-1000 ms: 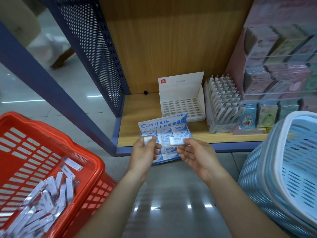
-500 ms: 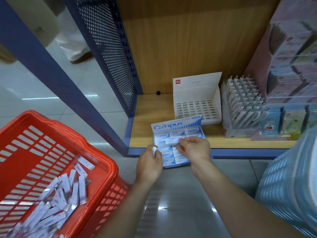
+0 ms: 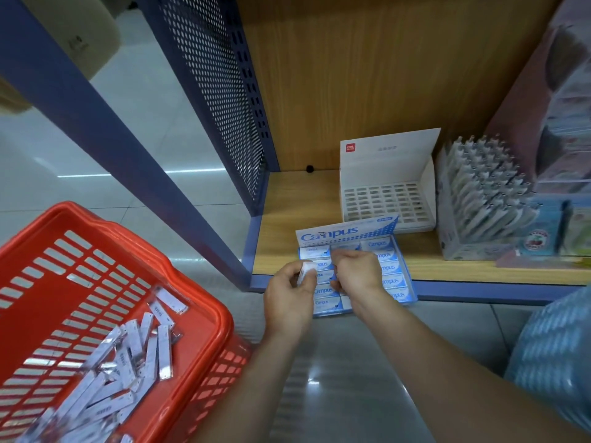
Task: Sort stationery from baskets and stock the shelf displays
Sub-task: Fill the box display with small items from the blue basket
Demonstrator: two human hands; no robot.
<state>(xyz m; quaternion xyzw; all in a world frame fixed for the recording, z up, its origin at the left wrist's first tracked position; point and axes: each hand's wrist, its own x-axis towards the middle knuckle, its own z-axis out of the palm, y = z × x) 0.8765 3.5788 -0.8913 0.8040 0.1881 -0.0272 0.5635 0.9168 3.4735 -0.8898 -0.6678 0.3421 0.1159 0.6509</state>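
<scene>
Turned knuckles-up over the Campus box since half a second earlier: right hand, wrist bent, fingers curled down into the rows just below the box's header flap, with the white eraser seen at its fingertips then now out of sight. Grasping or released: not determinable, fingertips hidden under the hand. Left hand just left of the box's near half, back toward the camera, thumb and curled fingers pinching one small white eraser on end, apart from the box's contents. Both forearms bare, converging on the box from the lower edge of the view. Box itself overhanging the blue front edge of the wooden shelf, header flap raised, rows of blue-and-white boxed erasers inside. Directly behind the box, a white display tray with a slotted floor. Behind and right of the box, a stand of grey-capped pens. Left of the box and nearer the camera, a red basket with a heap of long white packets. Right of the box and nearer, a pale blue basket, partly out of view.
</scene>
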